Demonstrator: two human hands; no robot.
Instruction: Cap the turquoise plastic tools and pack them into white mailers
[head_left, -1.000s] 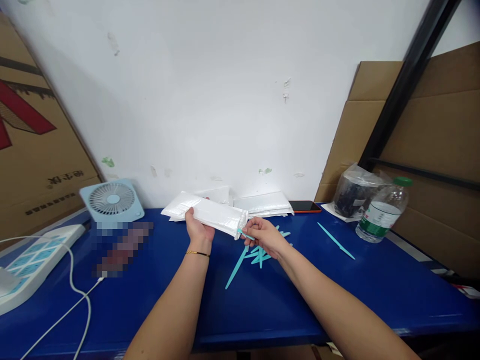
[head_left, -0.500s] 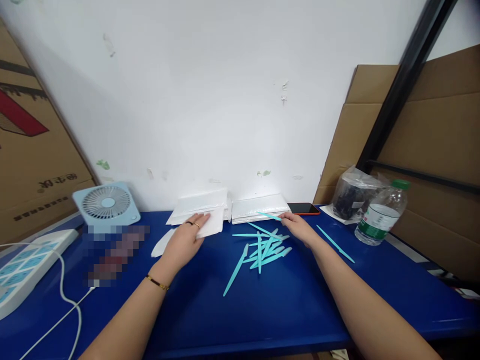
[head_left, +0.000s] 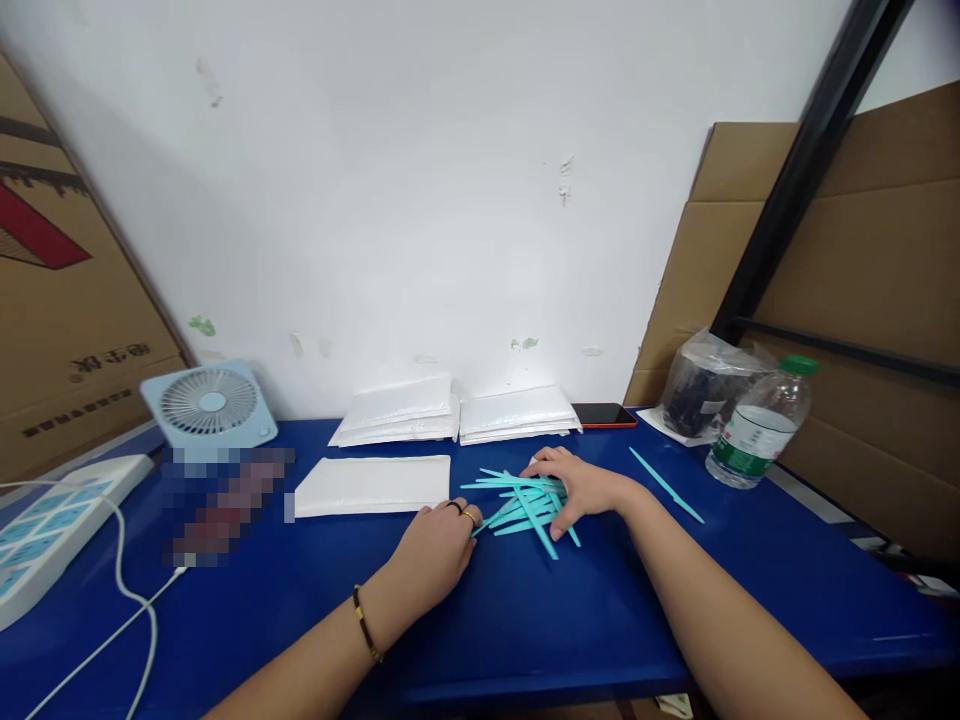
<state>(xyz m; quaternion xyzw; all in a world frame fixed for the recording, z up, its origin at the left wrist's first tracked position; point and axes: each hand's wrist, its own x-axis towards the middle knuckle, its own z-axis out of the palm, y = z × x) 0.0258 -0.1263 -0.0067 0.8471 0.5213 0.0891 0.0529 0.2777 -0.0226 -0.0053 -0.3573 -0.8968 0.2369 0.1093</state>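
Slim turquoise eyebrow razors lie in a crossed heap on the blue table. My right hand curls around the heap's right end, thumb in front and fingers behind. At the heap's left edge, my left hand has its fingers drawn together on the end of one razor; part of that grip is hidden. Behind the left hand a white bubble mailer lies flat. Two stacks of similar mailers, a left stack and a right stack, rest against the wall. One single razor lies apart at right.
A phone lies beside the right stack. Farther right stand a water bottle and a plastic-wrapped dark object. On the left are a small fan, a power strip and a white cable.
My left hand has left the mailer, now lying flat, and moved right to the razors. My right hand has lowered its razor onto the heap, which is now bunched closer together.
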